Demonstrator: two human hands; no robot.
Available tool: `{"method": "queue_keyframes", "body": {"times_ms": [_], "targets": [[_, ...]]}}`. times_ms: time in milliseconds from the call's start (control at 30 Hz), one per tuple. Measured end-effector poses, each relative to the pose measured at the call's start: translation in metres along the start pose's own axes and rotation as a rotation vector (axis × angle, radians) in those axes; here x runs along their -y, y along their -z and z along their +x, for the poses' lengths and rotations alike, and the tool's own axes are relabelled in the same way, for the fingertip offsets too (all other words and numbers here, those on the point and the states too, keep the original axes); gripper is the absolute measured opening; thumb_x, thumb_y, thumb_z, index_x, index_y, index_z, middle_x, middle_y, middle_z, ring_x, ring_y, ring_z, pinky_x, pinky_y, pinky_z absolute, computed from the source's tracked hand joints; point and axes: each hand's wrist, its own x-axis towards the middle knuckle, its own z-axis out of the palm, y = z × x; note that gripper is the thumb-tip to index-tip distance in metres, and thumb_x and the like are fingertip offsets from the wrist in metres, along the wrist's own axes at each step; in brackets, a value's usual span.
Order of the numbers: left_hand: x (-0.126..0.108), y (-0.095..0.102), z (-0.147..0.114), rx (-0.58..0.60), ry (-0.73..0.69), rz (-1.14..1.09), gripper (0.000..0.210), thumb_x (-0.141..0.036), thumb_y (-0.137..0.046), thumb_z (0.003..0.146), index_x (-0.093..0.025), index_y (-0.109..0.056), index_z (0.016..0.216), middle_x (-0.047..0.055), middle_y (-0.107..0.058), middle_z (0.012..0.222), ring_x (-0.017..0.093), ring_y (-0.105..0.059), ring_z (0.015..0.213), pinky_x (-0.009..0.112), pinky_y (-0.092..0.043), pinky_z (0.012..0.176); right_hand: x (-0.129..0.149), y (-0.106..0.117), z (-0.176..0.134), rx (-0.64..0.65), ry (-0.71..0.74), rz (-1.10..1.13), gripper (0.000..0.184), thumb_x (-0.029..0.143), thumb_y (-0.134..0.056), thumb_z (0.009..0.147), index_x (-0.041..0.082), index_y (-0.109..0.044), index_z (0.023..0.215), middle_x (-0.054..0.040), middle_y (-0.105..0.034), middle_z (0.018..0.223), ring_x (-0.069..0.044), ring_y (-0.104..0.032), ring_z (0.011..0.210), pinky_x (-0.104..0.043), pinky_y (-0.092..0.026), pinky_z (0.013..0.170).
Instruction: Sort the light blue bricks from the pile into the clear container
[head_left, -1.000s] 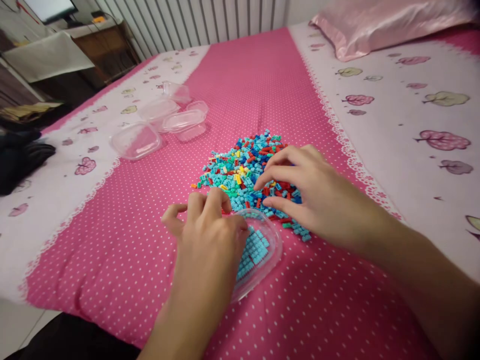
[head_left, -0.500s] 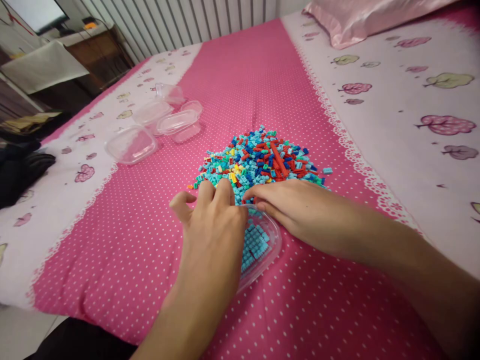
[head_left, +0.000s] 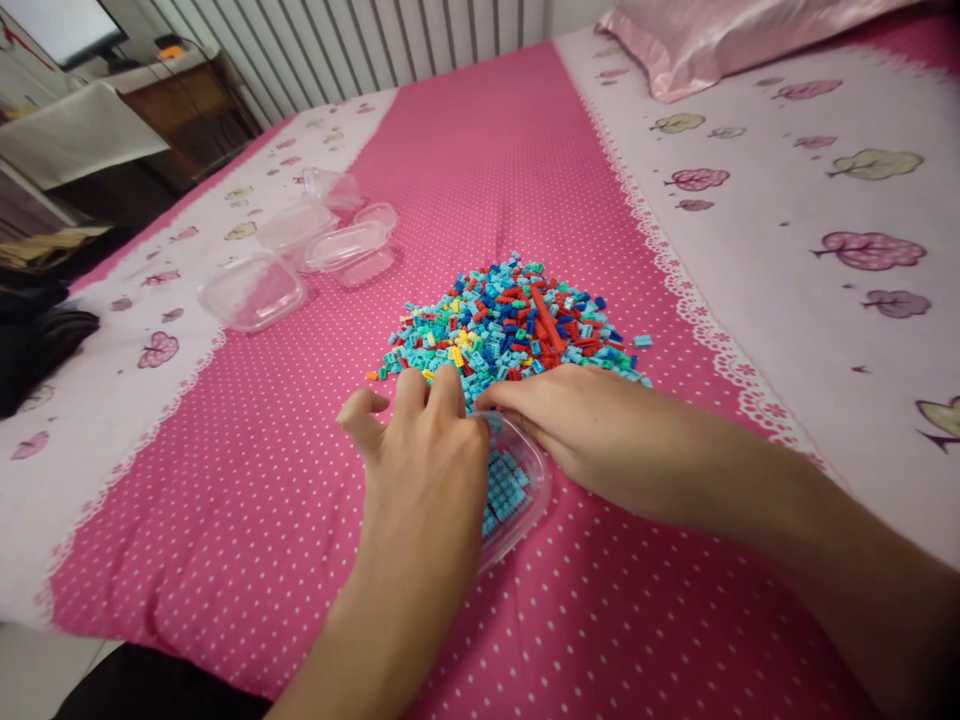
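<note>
A clear plastic container (head_left: 541,490) stands on the pink bedspread, with light blue toy building bricks (head_left: 506,485) packed in rows inside. Over its left side is my left hand (head_left: 424,450), its fingers bent down and the outermost one crooked away to the left. My right hand (head_left: 581,420) reaches in over the container's far right edge, fingers close together and pointing left. Both hands appear closed in a pinch where they meet, but their fingertips are largely hidden. Just beyond them lies a heap of loose building bricks (head_left: 487,310) in blue, red, green and yellow.
Several clear plastic containers (head_left: 255,292) lie further off on the left of the bedspread (head_left: 300,440). A pink pillow (head_left: 697,50) rests at the far right. Dark cloth (head_left: 45,340) is at the left edge, and a desk with a monitor (head_left: 67,25) stands behind.
The whole view has shifted slightly, so the bedspread and containers sit a little further left. My right hand has moved slightly left over the container's far edge; my left hand keeps nearly the same pose.
</note>
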Motion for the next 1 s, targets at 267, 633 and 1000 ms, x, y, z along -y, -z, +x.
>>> {"method": "queue_keyframes", "body": {"times_ms": [267,633,1000], "targets": [[-0.0007,0.0009,0.0004,-0.024,-0.030,0.032,0.022,-0.010,-0.065,0.088,-0.023,-0.079,0.079,0.011,-0.060,0.095,0.033,-0.050,0.101,0.063,-0.040,0.094,0.0005,-0.0008,-0.0004,0.011,-0.002,0.008,0.024,0.008,-0.045,0.098,0.019,-0.066,0.095,-0.0058,-0.072,0.092,-0.016,-0.063,0.079,-0.026,-0.039,0.068],[0.0002,0.0014,-0.0045,-0.015,-0.049,0.070,0.023,-0.012,-0.064,0.092,-0.023,-0.080,0.078,0.011,-0.058,0.091,0.035,-0.052,0.102,0.066,-0.041,0.094,0.0035,0.0007,0.0000,0.031,-0.039,-0.003,0.024,0.006,-0.046,0.097,0.020,-0.066,0.093,-0.0054,-0.072,0.093,-0.017,-0.065,0.081,-0.028,-0.040,0.069],[0.0042,-0.0005,-0.0049,0.021,-0.037,0.012,0.024,-0.013,-0.066,0.092,-0.030,-0.082,0.084,0.009,-0.061,0.099,0.033,-0.053,0.102,0.068,-0.037,0.098,-0.0034,-0.0037,-0.0013,-0.001,0.014,-0.007,0.024,0.008,-0.046,0.096,0.019,-0.067,0.096,-0.0060,-0.071,0.092,-0.015,-0.062,0.077,-0.026,-0.038,0.068]]}}
